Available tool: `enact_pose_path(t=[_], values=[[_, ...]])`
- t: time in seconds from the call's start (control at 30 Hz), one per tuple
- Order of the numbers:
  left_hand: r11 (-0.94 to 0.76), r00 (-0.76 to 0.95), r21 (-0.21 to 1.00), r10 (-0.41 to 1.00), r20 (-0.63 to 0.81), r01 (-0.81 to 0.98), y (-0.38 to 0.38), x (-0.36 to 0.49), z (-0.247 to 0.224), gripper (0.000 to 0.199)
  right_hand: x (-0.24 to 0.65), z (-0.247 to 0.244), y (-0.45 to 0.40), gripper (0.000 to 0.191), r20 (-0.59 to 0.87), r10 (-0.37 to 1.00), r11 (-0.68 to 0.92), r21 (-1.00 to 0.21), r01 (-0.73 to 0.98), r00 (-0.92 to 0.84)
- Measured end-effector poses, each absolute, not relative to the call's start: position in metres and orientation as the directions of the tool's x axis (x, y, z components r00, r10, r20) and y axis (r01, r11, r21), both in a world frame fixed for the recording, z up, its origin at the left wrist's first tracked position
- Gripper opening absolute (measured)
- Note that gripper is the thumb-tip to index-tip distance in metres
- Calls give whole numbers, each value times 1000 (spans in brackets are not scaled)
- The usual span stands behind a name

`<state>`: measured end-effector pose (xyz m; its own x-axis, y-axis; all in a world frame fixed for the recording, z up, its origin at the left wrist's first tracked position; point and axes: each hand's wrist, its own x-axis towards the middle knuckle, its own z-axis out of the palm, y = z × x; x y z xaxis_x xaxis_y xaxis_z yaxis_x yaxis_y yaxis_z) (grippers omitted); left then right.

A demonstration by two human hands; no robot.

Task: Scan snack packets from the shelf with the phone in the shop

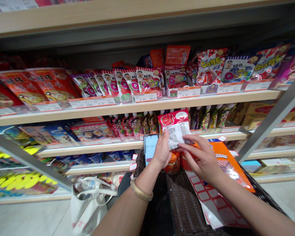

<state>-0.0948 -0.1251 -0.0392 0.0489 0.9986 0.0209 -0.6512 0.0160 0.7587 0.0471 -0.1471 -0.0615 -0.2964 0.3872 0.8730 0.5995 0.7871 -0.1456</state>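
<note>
A small red and white candy bag (pixel 176 126) with strawberries pictured on its top is held up over a dark wicker basket, printed panel and barcode toward me. My left hand (pixel 163 150), with a gold bracelet on the wrist, grips its left side. At the bag's lower right edge, my right hand (pixel 203 157) has its fingertips on the wrapper. Just left of my left hand stands a phone (pixel 150 147) with a timer on its screen. Below the bag are orange-red jars (pixel 173 164), partly covered by my hands.
The wicker basket (pixel 184 203) also holds an orange packet (pixel 232 167) and a red-and-white patterned sheet (pixel 212 200). Ahead, a shelf edge (pixel 127 107) carries rows of gummy bags (pixel 148 80) with price tags. A white tote bag (pixel 88 200) is at lower left.
</note>
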Motion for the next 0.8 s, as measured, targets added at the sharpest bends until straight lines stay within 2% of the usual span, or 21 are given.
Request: enact_pose_path(t=[0.37, 0.43, 0.5, 0.6, 0.7, 0.8], values=[[19, 82, 784, 996, 41, -621, -125, -94, -42, 55, 47, -64, -145, 31, 876, 425, 779, -225, 585, -228], [0, 124, 797, 988, 94, -604, -129, -92, -39, 55, 46, -63, -146, 36, 850, 479, 753, -269, 600, -220], [-24, 186, 795, 968, 170, -606, -137, -88, -33, 55, 43, -60, -149, 49, 819, 531, 731, -315, 606, -215], [-33, 276, 766, 922, 271, -642, -153, -80, -18, 55, 40, -50, -154, 66, 824, 537, 741, -358, 568, -181], [-107, 312, 775, 875, 371, -623, -164, -79, 0, 55, 38, -37, -155, 63, 850, 516, 779, -416, 469, -103], [-320, 271, 829, 838, 474, -459, -164, -86, 17, 50, 37, -22, -150, 52, 840, 542, 803, -520, 291, 4]])
